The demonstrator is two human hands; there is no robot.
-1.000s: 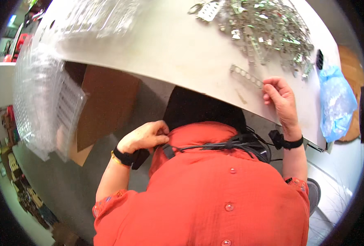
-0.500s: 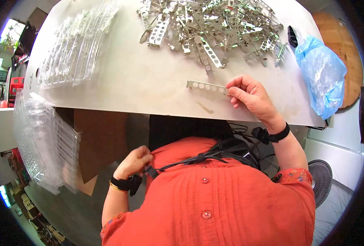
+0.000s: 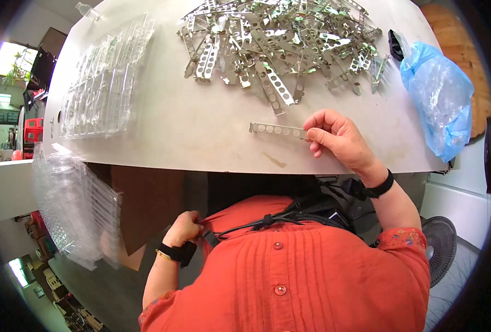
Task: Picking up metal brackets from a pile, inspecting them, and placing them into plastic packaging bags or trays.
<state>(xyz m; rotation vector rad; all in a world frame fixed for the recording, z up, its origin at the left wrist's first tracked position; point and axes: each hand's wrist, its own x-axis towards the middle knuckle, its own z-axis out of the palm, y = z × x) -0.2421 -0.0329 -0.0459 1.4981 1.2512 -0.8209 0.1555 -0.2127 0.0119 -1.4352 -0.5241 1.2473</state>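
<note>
My right hand (image 3: pixel 342 141) pinches one end of a flat metal bracket (image 3: pixel 278 129) between thumb and fingers. The bracket is a narrow silvery strip with a row of round holes and a bent tab at its free end. It is held level, pointing left, over the near part of the table. Down at my left side, below the table edge, my left hand (image 3: pixel 184 228) has its fingers closed on the edge of my red shirt (image 3: pixel 245 210). Beyond the right hand lies a large heap of similar metal brackets (image 3: pixel 290 50), tangled together.
Clear plastic trays with long slots (image 3: pixel 104 83) lie on the table (image 3: pixel 196 138) at left. More clear trays (image 3: pixel 79 205) are stacked below its left edge. A blue plastic bag (image 3: pixel 439 99) sits at the right edge, near a round wooden surface (image 3: pixel 461 50). A fan (image 3: pixel 439 249) stands lower right.
The view has tilted, so the table appears lower. My left hand has closed on the shirt edge and pulls it outward. The right hand keeps its pinch on the bracket.
</note>
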